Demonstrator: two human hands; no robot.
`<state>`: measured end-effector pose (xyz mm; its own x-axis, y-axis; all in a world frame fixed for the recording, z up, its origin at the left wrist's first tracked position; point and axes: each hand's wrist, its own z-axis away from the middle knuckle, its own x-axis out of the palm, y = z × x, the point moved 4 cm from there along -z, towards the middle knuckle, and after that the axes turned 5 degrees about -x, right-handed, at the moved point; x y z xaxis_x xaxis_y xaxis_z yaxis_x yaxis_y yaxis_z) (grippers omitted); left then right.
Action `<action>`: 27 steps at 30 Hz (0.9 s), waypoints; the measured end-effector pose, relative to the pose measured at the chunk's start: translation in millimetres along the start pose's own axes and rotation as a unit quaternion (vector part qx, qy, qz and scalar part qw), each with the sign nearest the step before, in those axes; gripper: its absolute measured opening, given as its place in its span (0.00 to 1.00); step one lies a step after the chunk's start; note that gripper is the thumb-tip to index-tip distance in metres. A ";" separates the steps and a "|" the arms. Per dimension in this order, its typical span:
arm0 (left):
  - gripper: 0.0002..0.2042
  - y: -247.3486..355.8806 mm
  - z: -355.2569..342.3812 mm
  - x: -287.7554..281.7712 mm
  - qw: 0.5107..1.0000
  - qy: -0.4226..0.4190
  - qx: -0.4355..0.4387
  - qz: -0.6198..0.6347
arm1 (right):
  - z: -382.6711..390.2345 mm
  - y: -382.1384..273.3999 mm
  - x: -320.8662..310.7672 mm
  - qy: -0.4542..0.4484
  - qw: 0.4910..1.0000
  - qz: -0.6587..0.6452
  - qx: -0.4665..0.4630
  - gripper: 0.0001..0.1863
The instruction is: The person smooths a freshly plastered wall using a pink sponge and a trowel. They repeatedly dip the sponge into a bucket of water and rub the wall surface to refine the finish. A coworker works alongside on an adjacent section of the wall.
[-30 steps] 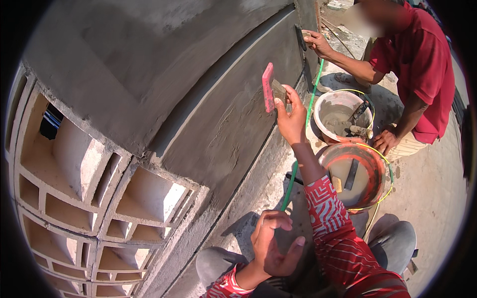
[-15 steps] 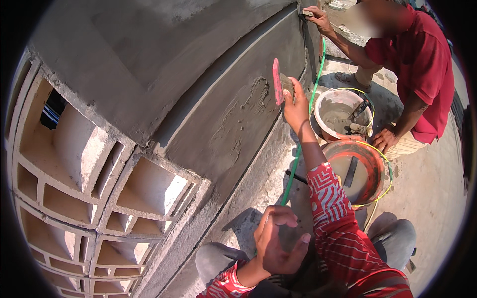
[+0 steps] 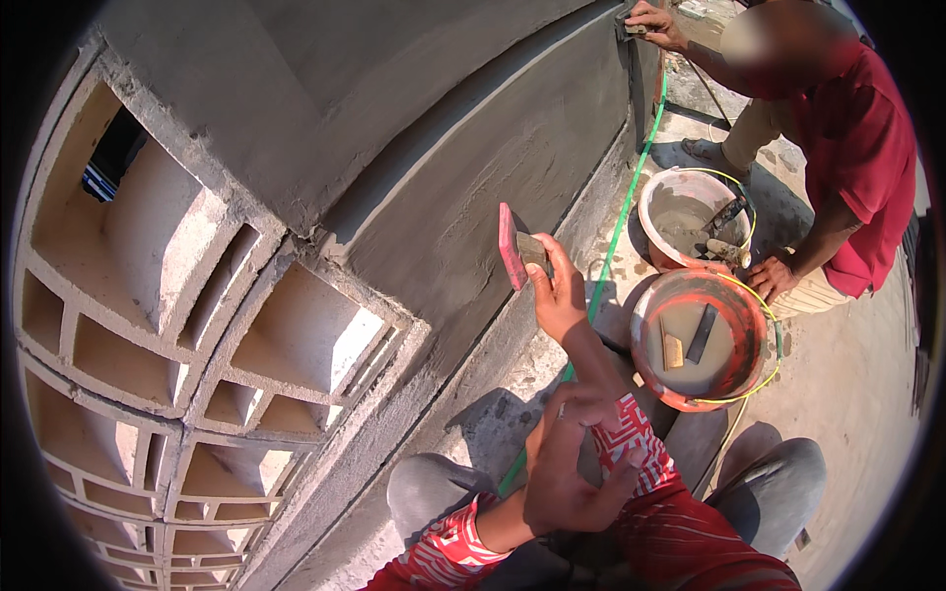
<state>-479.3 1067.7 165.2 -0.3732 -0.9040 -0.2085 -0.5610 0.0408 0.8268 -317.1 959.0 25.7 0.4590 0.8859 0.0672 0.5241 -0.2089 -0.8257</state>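
My right hand point(image 3: 557, 295) is raised and grips a pink float point(image 3: 510, 246) by its handle. The float's face lies against the wet grey plaster of the wall point(image 3: 463, 167). My left hand point(image 3: 572, 473) rests with its fingers spread on my right forearm, just above the red patterned sleeve point(image 3: 631, 443). My knees in grey trousers show below both hands.
An orange bucket point(image 3: 751, 369) with grey mix and two tools stands to my right, with a whitish bucket point(image 3: 652, 202) behind it. A green hose point(image 3: 621, 227) runs along the wall's foot. A person in a red shirt point(image 3: 847, 148) works the wall's far end. A concrete lattice block point(image 3: 148, 325) is at left.
My right hand has drawn the float down and back along the plaster toward me. The other person's hand has moved up to the wall's far top corner.
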 end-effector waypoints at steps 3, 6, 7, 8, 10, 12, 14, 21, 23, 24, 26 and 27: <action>0.20 -0.1 3.9 -6.1 1.000 0.006 0.001 -0.005 | 37.7 -17.6 37.6 0.013 0.993 0.103 -0.059 0.19; 0.20 -1.7 10.5 -5.4 1.000 0.004 -0.017 0.008 | 103.5 -45.1 62.3 -0.066 0.986 0.099 -0.121 0.17; 0.20 -1.6 12.0 -6.0 1.000 0.004 -0.023 0.013 | 113.0 -38.0 60.4 -0.067 0.992 0.077 -0.079 0.17; 0.20 -1.1 13.3 -6.4 0.999 0.004 -0.028 0.017 | 118.4 -33.1 56.0 -0.067 0.996 0.053 -0.039 0.17; 0.19 2.7 12.7 -10.3 0.999 0.008 -0.030 0.018 | 109.7 -10.7 44.8 -0.005 0.998 -0.022 0.058 0.19; 0.19 4.9 12.7 -7.9 1.000 0.003 -0.010 0.022 | 44.6 9.7 9.7 0.076 0.994 0.028 0.073 0.21; 0.19 10.0 14.2 -5.5 0.999 -0.001 0.005 0.033 | 0.8 11.8 -9.8 0.095 0.990 0.103 0.012 0.22; 0.20 4.2 13.2 -14.6 1.000 0.009 0.011 0.018 | 70.6 -49.7 51.7 -0.096 0.993 0.060 -0.044 0.17; 0.19 4.4 11.6 -14.3 0.999 0.007 0.018 0.028 | 91.3 -51.3 53.4 -0.130 0.991 0.001 -0.020 0.18; 0.18 8.3 10.3 -16.4 0.999 0.008 0.024 0.026 | 96.4 -51.0 52.9 -0.129 0.991 -0.041 0.017 0.18; 0.17 13.5 8.0 -20.1 0.999 0.009 0.024 0.025 | 87.4 -43.8 47.6 -0.053 0.991 -0.102 0.066 0.19; 0.17 13.7 8.8 -24.0 1.000 0.013 0.015 0.024 | 70.6 -50.3 46.2 0.008 0.988 -0.103 0.114 0.18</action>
<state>-484.5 1093.7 176.9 -0.3809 -0.9115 -0.1550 -0.5645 0.0965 0.8198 -372.9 1039.7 30.8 0.3717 0.8927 0.2549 0.4329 0.0762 -0.8982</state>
